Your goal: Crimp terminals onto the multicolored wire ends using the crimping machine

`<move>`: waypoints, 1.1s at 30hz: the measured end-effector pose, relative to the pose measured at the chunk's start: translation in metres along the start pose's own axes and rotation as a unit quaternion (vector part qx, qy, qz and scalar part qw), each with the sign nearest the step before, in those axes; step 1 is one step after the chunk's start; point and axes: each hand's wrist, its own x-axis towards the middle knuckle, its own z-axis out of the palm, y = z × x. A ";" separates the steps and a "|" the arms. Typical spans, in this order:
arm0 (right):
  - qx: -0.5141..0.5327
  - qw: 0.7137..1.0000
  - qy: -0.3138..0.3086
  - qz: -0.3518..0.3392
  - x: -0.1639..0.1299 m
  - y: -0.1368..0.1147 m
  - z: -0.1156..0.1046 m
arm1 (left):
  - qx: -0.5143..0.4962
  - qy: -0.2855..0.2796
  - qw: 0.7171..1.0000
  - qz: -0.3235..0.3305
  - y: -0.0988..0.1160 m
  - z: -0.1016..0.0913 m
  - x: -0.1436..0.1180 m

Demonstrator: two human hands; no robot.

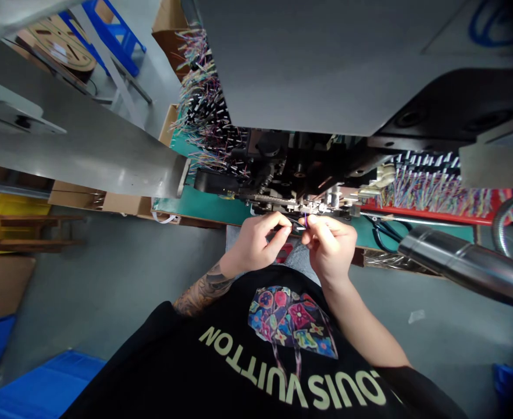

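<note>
At the left, a heap of wires (202, 107) spreads over the green worktop (221, 208), well apart from both hands. Next comes the left hand (262, 240), its grip pinched narrow at thumb and forefinger on a thin dark cable (296, 222). The cable lies just right of that grip, its short visible length running roughly sideways towards the other hand, under the machine's (300, 173) front edge. A small white piece (300, 228) shows in the gap. Then a purple wire (306, 220) stands up from the right hand's (331, 244) closed fingertips, its axis pointing forward to the machine; whether it joins the cable is too small to tell. The cable's visible part lies between both grips, seemingly nearer the left.
</note>
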 end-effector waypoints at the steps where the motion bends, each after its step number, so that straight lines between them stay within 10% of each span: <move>1: 0.003 1.000 0.015 -0.004 0.000 0.000 0.002 | 0.022 0.018 0.999 0.014 0.000 0.002 0.000; 18: -0.001 0.999 0.025 -0.024 0.005 0.001 0.011 | 0.176 0.093 0.974 0.105 -0.002 0.012 0.002; 27: -0.034 0.997 0.025 -0.072 -0.001 0.001 -0.001 | 0.012 -0.021 0.999 0.035 0.001 -0.008 0.006; 33: -0.022 0.992 0.080 -0.091 0.001 -0.002 0.006 | 0.048 0.034 0.997 0.054 0.002 0.000 0.006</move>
